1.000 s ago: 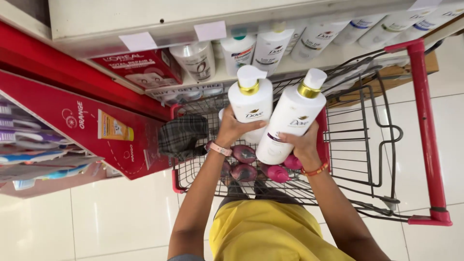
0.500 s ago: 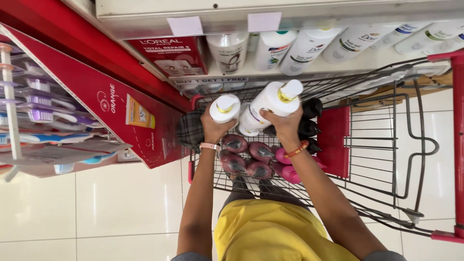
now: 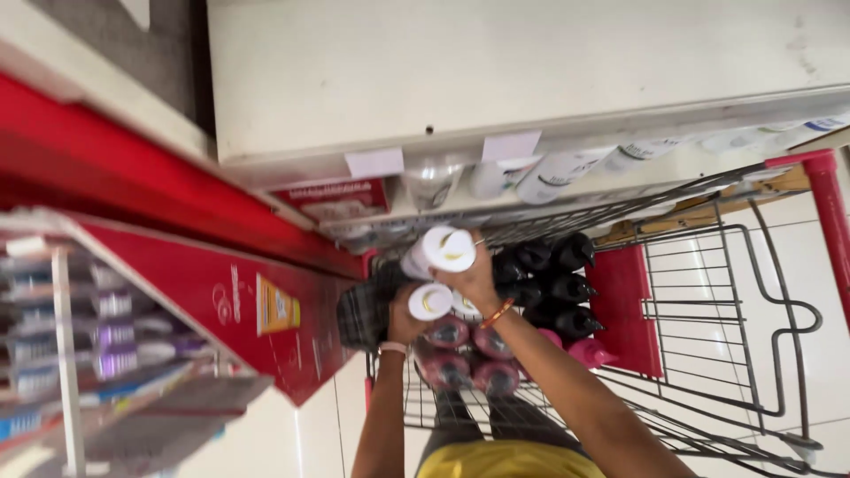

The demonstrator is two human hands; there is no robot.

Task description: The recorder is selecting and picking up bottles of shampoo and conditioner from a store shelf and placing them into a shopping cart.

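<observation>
Bottles in both hands, held above a red wire cart (image 3: 801, 310) that fills the lower right of the frame. Left hand (image 3: 405, 326) is wrapped around a white bottle with a gold-marked cap (image 3: 431, 301), fingers closed on its body. Right hand (image 3: 476, 281) is closed on a second white bottle (image 3: 443, 251), raised slightly higher, at centre frame just below the shelf edge (image 3: 531, 133).

Progress, judged from layout: the cart already holds a row of dark-capped black bottles (image 3: 551, 288) and, below them, pink-capped bottles (image 3: 469, 354). Both white bottles are clear of the cart floor, so neither counts as set down yet. More white bottles (image 3: 567, 170) lie on the shelf at top centre, behind two blank price tags (image 3: 374, 163).

Red display rack (image 3: 221, 292) with blurred packets occupies the left of the frame.
</observation>
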